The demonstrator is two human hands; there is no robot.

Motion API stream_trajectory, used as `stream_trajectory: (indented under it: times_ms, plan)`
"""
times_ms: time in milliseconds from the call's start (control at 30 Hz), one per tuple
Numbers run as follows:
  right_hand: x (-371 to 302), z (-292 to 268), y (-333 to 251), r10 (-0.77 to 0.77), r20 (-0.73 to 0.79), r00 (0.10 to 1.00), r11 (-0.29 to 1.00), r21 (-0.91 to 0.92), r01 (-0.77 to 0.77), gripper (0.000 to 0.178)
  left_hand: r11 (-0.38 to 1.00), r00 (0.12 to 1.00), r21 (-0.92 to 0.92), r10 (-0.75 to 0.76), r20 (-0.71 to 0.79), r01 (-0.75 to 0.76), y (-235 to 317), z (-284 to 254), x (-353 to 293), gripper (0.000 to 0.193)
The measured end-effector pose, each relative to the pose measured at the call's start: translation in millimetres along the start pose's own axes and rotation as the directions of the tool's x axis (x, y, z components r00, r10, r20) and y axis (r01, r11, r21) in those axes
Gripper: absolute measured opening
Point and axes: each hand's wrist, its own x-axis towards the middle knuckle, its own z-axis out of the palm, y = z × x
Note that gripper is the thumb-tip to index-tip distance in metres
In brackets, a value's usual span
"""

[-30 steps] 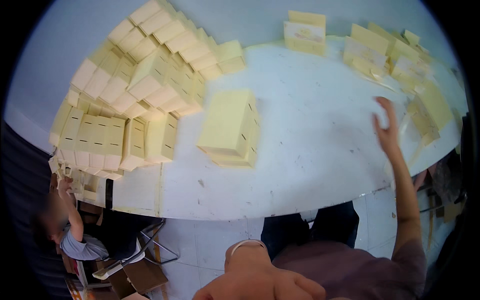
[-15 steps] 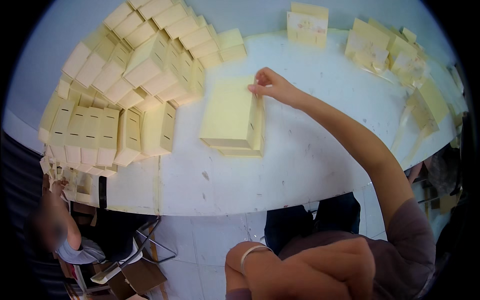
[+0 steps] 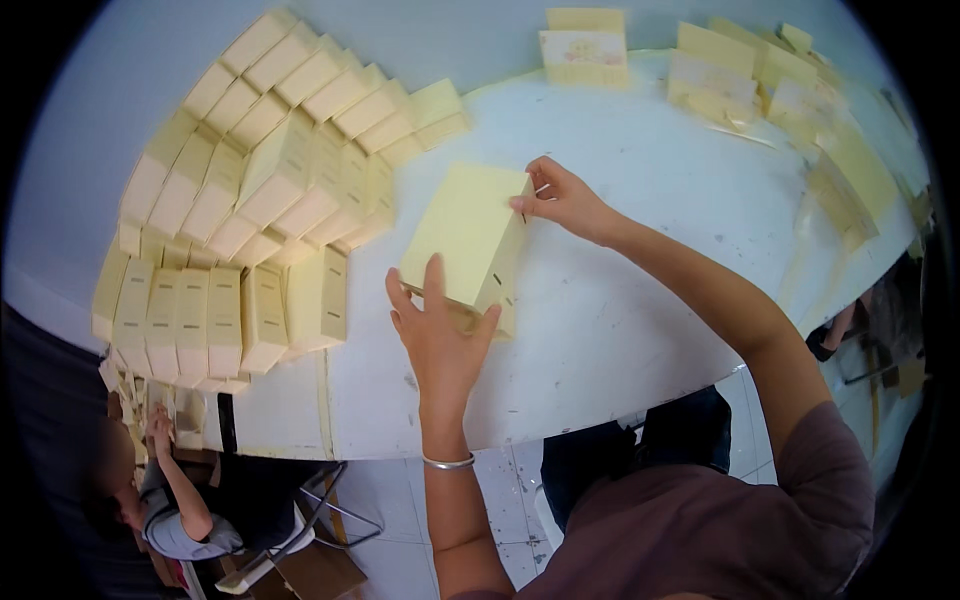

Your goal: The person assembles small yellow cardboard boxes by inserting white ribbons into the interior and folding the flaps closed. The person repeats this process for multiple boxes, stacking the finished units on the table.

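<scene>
Two pale yellow cardboard boxes lie stacked before me. The upper box [image 3: 462, 225] covers most of the lower box [image 3: 508, 312], which shows at the near end and right side. My left hand [image 3: 440, 330] spans the upper box's near end, fingers at its left corner and top, thumb by its right side. At the far right corner, my right hand [image 3: 565, 200] pinches the edge of the upper box between thumb and fingers. Small dark slots mark the box's right side.
Many similar boxes [image 3: 265, 190] are piled on the left of the white table [image 3: 620, 320]. A printed card box [image 3: 585, 50] stands at the back; more opened ones [image 3: 715, 75] sit at the back right. At lower left, a co-worker [image 3: 180, 500] sits handling small pieces.
My left hand has come up from near my body to the near end of the upper box. My right hand stays at the far corner; the upper box has turned slightly.
</scene>
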Motion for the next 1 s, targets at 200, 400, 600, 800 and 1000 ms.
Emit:
stream_trajectory:
  times_ms: [200,400,600,800,1000]
  plan:
    - [-67.4,-83.8,-13.3,-0.199,-0.269,0.942,0.977,-0.132,0.168,0.029,0.950,0.982,-0.297,0.138,0.131,-0.094,69.8,5.3,1.6,0.092]
    - [-136.5,-151.1,-28.5,0.144,-0.450,0.881,0.967,-0.125,-0.222,0.037,0.819,0.916,-0.569,0.283,0.283,-0.078,107.4,76.6,3.2,0.088]
    - [-161.9,-179.7,-51.3,0.249,-0.214,0.945,0.902,-0.303,-0.306,0.028,0.677,0.640,-0.479,0.014,0.768,0.560,123.4,89.1,3.1,0.054]
    - [-195.4,-176.8,-40.5,0.052,0.276,0.960,0.521,-0.827,0.210,0.052,0.954,0.857,-0.285,0.224,0.465,-0.094,121.8,71.5,-12.1,0.076]
    - [-148.2,-177.8,-66.2,0.337,0.451,0.827,0.342,-0.877,0.339,0.061,0.794,0.826,-0.608,0.340,0.450,0.004,103.8,105.4,-10.5,0.094]
